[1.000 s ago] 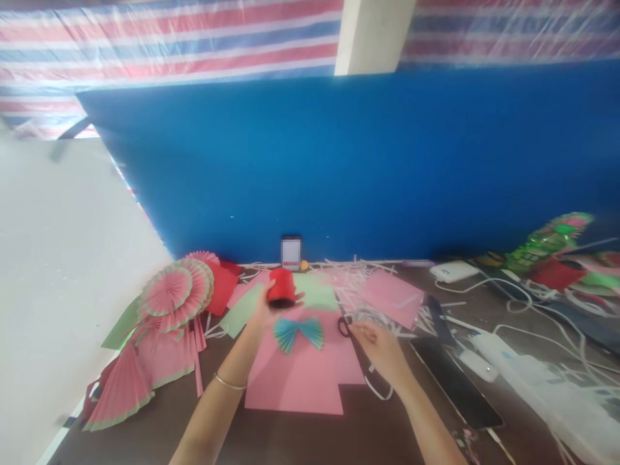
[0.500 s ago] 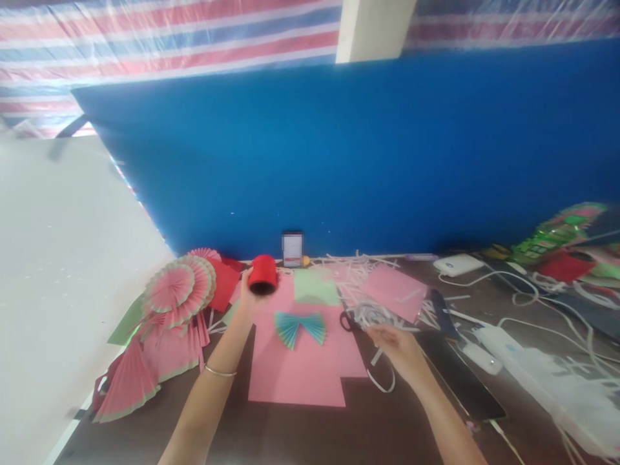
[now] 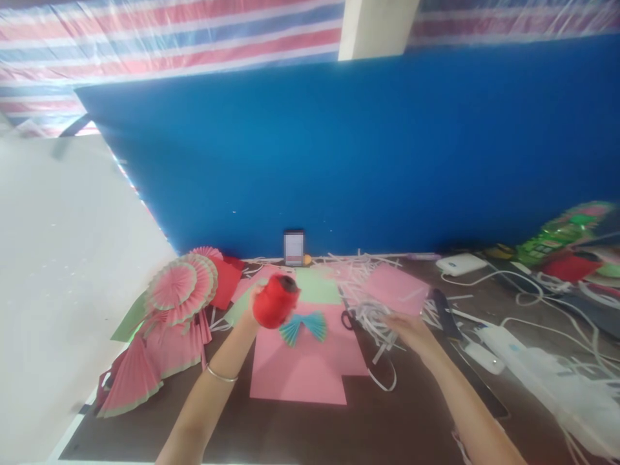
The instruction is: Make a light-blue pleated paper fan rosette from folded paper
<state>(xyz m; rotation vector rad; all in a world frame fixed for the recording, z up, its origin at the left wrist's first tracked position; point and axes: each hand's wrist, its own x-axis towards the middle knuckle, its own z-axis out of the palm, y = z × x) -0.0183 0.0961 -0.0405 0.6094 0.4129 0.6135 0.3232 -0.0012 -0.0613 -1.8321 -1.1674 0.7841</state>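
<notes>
My left hand (image 3: 256, 302), with a thin bracelet at the wrist, is wrapped round a red spool of thread (image 3: 272, 305); the spool hides most of the fingers. It is tilted, its dark core facing up and to the right. Just below and to its right, a blue-green pleated paper fan piece (image 3: 312, 327) lies on pink paper sheets (image 3: 300, 381). My right hand (image 3: 409, 330) hovers with fingers stretched out and nothing visible in them, over white paper strips (image 3: 375, 316). To its left lie dark-handled scissors (image 3: 347, 320), partly covered. A loose pink sheet (image 3: 394, 289) is behind that hand.
Pink pleated paper rosettes (image 3: 179, 284) and red paper (image 3: 227, 281) pile up at the left. A small framed screen (image 3: 293, 248) leans against the blue partition (image 3: 310, 161). On the right are a dark phone (image 3: 484, 387), a power strip (image 3: 533, 361) and tangled white cables.
My left hand has brought the red spool down and right, turning its dark core upward. My right hand has shifted right and slightly up, away from the scissors.
</notes>
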